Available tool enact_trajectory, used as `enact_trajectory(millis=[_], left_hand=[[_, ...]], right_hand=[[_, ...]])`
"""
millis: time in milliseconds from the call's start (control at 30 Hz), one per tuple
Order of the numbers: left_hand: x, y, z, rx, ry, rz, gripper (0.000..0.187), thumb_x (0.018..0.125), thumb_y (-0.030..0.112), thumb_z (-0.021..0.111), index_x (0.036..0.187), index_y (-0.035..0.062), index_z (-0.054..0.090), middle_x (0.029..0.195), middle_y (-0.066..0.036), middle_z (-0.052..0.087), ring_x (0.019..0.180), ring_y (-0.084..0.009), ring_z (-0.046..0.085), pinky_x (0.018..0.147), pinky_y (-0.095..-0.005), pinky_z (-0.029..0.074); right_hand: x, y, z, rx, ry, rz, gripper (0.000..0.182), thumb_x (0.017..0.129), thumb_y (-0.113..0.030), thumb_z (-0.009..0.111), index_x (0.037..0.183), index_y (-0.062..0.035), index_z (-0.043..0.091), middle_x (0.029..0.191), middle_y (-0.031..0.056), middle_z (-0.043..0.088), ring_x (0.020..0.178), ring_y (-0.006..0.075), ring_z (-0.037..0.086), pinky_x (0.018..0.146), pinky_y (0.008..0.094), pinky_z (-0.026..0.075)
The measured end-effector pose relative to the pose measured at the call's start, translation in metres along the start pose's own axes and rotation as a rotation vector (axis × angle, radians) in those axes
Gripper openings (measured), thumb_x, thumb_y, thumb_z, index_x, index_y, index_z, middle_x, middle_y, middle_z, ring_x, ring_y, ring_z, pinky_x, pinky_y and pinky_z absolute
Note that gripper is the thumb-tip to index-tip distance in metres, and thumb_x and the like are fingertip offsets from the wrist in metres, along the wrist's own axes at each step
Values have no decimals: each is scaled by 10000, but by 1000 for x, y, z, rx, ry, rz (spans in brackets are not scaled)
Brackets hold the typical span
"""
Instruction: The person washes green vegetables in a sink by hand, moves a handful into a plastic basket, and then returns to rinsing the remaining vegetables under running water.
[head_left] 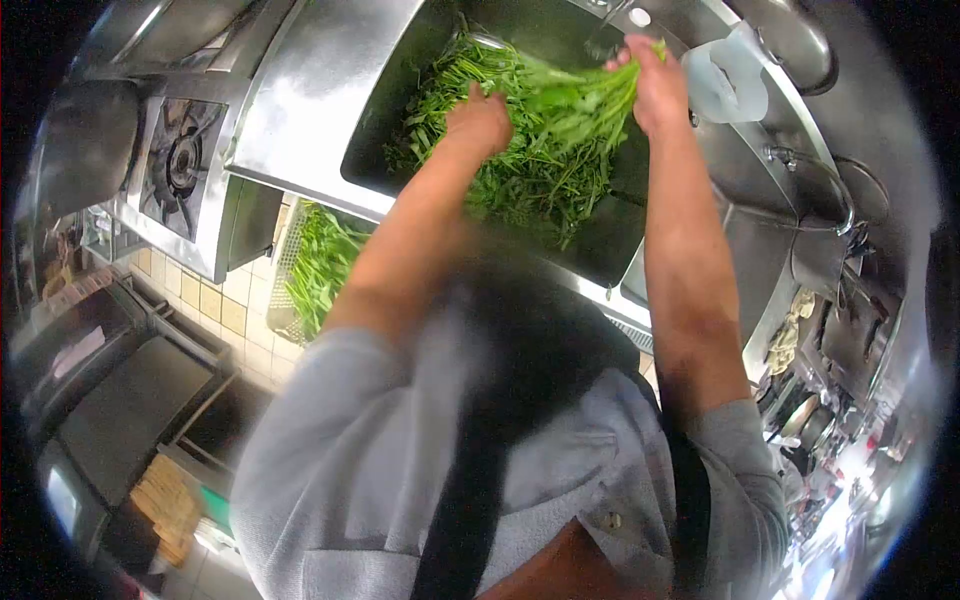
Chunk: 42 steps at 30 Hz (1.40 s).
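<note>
A heap of leafy green vegetables [520, 170] fills a deep steel sink [300, 110] in front of me. My right hand [655, 85] is closed around the stem end of a bunch of these greens [580, 105] and holds it above the heap. Against the other end of that bunch, my left hand [480, 122] curls its fingers into the leaves. Both forearms reach out from grey sleeves over a dark apron.
A gas burner [180, 160] sits in the steel counter left of the sink. Below the sink's edge a mesh basket [285, 250] holds more greens above a tiled floor. A translucent plastic jug [730, 75] and a steel pot [800, 40] stand right of the sink.
</note>
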<state>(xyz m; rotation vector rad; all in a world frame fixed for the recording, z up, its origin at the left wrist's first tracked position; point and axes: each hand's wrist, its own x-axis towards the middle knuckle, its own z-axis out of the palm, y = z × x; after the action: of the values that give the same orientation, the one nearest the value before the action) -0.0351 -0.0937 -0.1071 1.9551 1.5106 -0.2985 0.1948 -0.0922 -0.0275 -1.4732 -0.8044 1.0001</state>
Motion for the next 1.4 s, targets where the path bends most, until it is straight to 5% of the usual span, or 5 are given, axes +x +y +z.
enact_trajectory(millis=[367, 733, 1167, 1267, 1400], left_hand=[[-82, 108, 25, -450, 496, 832, 981, 641, 303, 786, 1432, -2, 294, 1428, -276, 370, 1322, -418, 370, 1119, -499, 264], [-148, 38, 27, -1070, 814, 209, 473, 701, 194, 714, 1114, 7, 581, 874, -197, 673, 734, -289, 669, 694, -363, 533], [-278, -329, 118, -762, 649, -951, 761, 715, 386, 765, 1316, 19, 476, 1204, -235, 601, 1097, -325, 609, 919, -420, 490], [-280, -340, 143, -633, 356, -1169, 1150, 742, 578, 710, 1514, 45, 44, 1564, -225, 94, 1414, -462, 142, 1139, -530, 211], [-261, -333, 160, -362, 277, -1085, 1143, 750, 620, 671, 1516, 41, 51, 1570, -221, 84, 1425, -464, 93, 1146, -562, 136]], right_hand=[[-80, 19, -45, 442, 118, 38, 130, 924, -98, 568, 993, 12, 558, 771, 93, 580, 708, 204, 588, 671, 351, 520], [-152, -26, -30, 163, -409, 7, 622, 987, -359, 514, 1443, 0, 290, 1396, 240, 423, 1286, 321, 439, 1057, 439, 362], [-213, 52, -158, -110, -137, 452, 615, 972, -438, 506, 1412, -30, 373, 1302, 184, 519, 1163, 283, 534, 982, 409, 421], [-223, 48, -146, -156, -79, 466, 631, 960, -456, 519, 1409, -36, 377, 1281, 178, 533, 1133, 276, 549, 969, 401, 427], [-229, 30, -125, -240, -87, 456, 624, 951, -448, 541, 1400, -44, 386, 1263, 157, 545, 1088, 263, 569, 924, 382, 450]])
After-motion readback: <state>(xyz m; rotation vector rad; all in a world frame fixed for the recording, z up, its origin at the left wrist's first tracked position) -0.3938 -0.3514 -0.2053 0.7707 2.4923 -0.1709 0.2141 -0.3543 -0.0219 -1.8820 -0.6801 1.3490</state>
